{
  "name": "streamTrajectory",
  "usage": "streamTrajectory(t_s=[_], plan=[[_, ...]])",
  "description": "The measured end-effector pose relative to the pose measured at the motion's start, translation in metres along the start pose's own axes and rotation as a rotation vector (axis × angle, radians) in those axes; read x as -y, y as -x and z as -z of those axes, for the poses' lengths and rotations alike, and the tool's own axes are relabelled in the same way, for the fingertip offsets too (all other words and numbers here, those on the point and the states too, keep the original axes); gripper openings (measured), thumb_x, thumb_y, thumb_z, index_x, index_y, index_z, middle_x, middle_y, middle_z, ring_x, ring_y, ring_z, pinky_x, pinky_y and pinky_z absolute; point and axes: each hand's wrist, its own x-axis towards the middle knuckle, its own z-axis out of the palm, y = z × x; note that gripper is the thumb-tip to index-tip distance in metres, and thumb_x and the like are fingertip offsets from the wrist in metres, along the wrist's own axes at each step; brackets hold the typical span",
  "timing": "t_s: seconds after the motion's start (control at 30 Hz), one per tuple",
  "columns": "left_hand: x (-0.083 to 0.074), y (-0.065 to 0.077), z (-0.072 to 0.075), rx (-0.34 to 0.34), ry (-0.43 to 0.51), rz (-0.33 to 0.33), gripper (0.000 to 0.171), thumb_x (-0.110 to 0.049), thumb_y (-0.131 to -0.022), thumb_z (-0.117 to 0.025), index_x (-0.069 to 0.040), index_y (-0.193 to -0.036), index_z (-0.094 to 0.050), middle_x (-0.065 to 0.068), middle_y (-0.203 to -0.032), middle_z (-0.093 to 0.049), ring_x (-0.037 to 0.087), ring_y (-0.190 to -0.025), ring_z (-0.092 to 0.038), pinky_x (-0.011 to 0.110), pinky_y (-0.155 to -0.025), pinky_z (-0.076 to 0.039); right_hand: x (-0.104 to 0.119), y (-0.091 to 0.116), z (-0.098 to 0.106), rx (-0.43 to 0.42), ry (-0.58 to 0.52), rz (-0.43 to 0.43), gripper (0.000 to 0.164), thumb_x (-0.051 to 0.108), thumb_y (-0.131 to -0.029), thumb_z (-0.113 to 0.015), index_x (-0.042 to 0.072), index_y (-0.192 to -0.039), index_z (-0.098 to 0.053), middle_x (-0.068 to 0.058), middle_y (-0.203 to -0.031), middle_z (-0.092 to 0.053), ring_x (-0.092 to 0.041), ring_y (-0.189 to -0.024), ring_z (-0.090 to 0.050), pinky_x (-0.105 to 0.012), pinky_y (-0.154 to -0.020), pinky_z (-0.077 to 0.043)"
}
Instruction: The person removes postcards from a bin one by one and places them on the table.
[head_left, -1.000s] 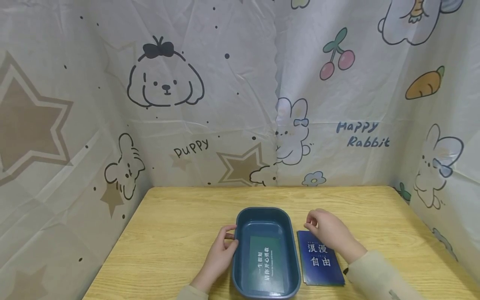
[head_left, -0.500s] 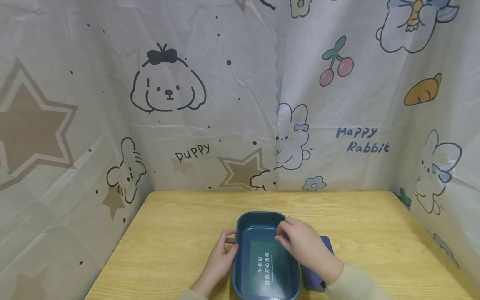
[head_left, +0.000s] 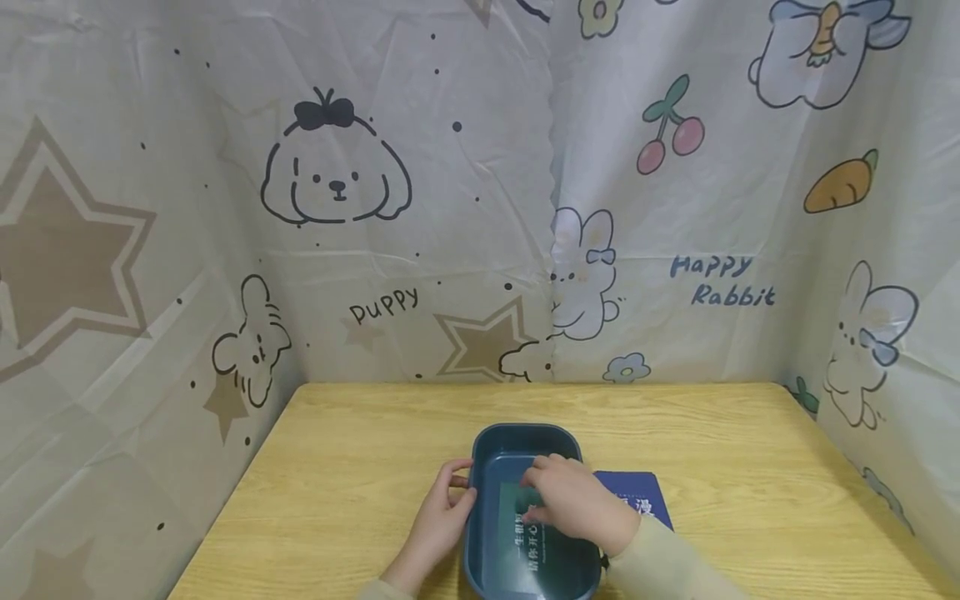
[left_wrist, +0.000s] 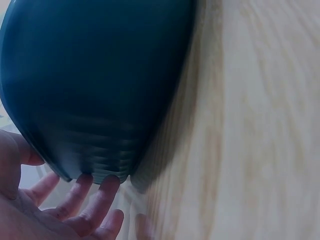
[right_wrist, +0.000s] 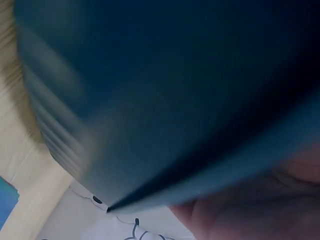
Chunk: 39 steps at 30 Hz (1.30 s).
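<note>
A dark blue rectangular plastic box [head_left: 487,475] stands on the table in the head view. Inside it lies a green card [head_left: 516,550] with white writing, partly covered by my right hand [head_left: 577,500]. That hand hovers over the box, thumb and fingers apart, with nothing visible between them; whether it touches the card cannot be told. My left hand [head_left: 441,521] rests against the box's left side. In the left wrist view the fingertips [left_wrist: 107,187] meet the outer wall, and the thumb is by the rim. Blue cards [head_left: 633,487] lie right of the box, half hidden by my right arm.
A wood-grain table [head_left: 360,467] extends around the box on both sides and behind it. Printed cloth [head_left: 420,208] hangs along the back and both sides. The box's right wall [right_wrist: 125,100] fills most of the right wrist view.
My right hand has moved left from above the blue cards, across the right rim, to over the green card in the box. The left hand stays against the box.
</note>
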Motion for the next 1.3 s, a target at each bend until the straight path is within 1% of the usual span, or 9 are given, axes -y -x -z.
streamTrajectory(t_s=[0.13,0.27,0.4,0.6,0.77,0.93,1.07,1.3], plan=[[0.000,-0.001,0.000,0.001,0.000,-0.003,0.039,-0.013,-0.094,-0.053,-0.011,-0.132,-0.046,0.019,-0.111,-0.057,0.020,-0.078,-0.060,0.036,-0.064,-0.051,0.003,-0.003,-0.002,0.072,0.032,-0.008,0.051,0.044,-0.070,-0.078,0.010,-0.106,-0.071,-0.003,-0.100,-0.067,-0.019,-0.088,-0.056,-0.040,-0.077,-0.052],[0.000,-0.001,0.000,0.006,0.001,-0.002,0.039,-0.012,-0.094,-0.053,-0.011,-0.132,-0.046,0.020,-0.111,-0.057,0.021,-0.078,-0.060,0.035,-0.064,-0.051,0.006,-0.004,-0.003,0.139,0.049,-0.019,0.058,0.047,-0.066,-0.079,0.009,-0.109,-0.070,-0.005,-0.103,-0.067,-0.021,-0.092,-0.057,-0.042,-0.081,-0.052],[0.000,0.000,0.000,0.004,0.000,0.000,0.038,-0.012,-0.094,-0.053,-0.011,-0.132,-0.046,0.020,-0.111,-0.057,0.022,-0.078,-0.060,0.035,-0.064,-0.051,0.007,-0.005,-0.006,0.175,0.056,-0.041,0.062,0.048,-0.064,-0.080,0.009,-0.111,-0.069,-0.007,-0.104,-0.067,-0.023,-0.095,-0.057,-0.044,-0.085,-0.051],[0.001,0.000,0.000,0.004,0.004,0.000,0.038,-0.013,-0.094,-0.053,-0.011,-0.132,-0.046,0.019,-0.111,-0.057,0.022,-0.079,-0.061,0.035,-0.064,-0.051,0.004,-0.004,-0.015,0.168,0.114,-0.019,0.069,0.050,-0.061,-0.082,0.006,-0.112,-0.067,-0.007,-0.099,-0.063,-0.019,-0.087,-0.054,-0.040,-0.076,-0.052],[0.002,0.001,0.000,-0.002,0.014,0.004,0.039,-0.013,-0.094,-0.053,-0.012,-0.132,-0.046,0.019,-0.111,-0.057,0.022,-0.077,-0.060,0.035,-0.062,-0.050,0.002,-0.004,-0.019,0.144,0.126,-0.010,0.078,0.052,-0.059,-0.082,0.004,-0.117,-0.063,-0.009,-0.105,-0.059,-0.022,-0.091,-0.052,-0.039,-0.074,-0.051],[0.001,0.001,0.000,-0.006,0.023,0.006,0.040,-0.015,-0.094,-0.054,-0.013,-0.133,-0.046,0.019,-0.112,-0.056,0.021,-0.073,-0.058,0.035,-0.060,-0.049,0.001,-0.004,-0.019,0.143,0.119,-0.028,0.085,0.053,-0.059,-0.081,0.002,-0.124,-0.058,-0.011,-0.110,-0.059,-0.026,-0.098,-0.053,-0.041,-0.079,-0.051],[0.000,0.001,0.000,-0.002,0.023,0.009,0.041,-0.015,-0.094,-0.054,-0.013,-0.133,-0.046,0.019,-0.113,-0.056,0.021,-0.073,-0.058,0.034,-0.060,-0.049,-0.001,-0.006,-0.022,0.160,0.111,-0.054,0.085,0.052,-0.061,-0.081,0.002,-0.125,-0.058,-0.013,-0.114,-0.060,-0.028,-0.102,-0.053,-0.044,-0.084,-0.051],[0.000,0.001,0.001,0.002,0.012,0.003,0.040,-0.015,-0.094,-0.054,-0.013,-0.133,-0.046,0.018,-0.112,-0.056,0.022,-0.078,-0.060,0.036,-0.064,-0.051,-0.002,-0.007,-0.023,0.162,0.113,-0.066,0.084,0.053,-0.062,-0.081,0.002,-0.125,-0.058,-0.013,-0.115,-0.062,-0.028,-0.103,-0.055,-0.044,-0.086,-0.051]])
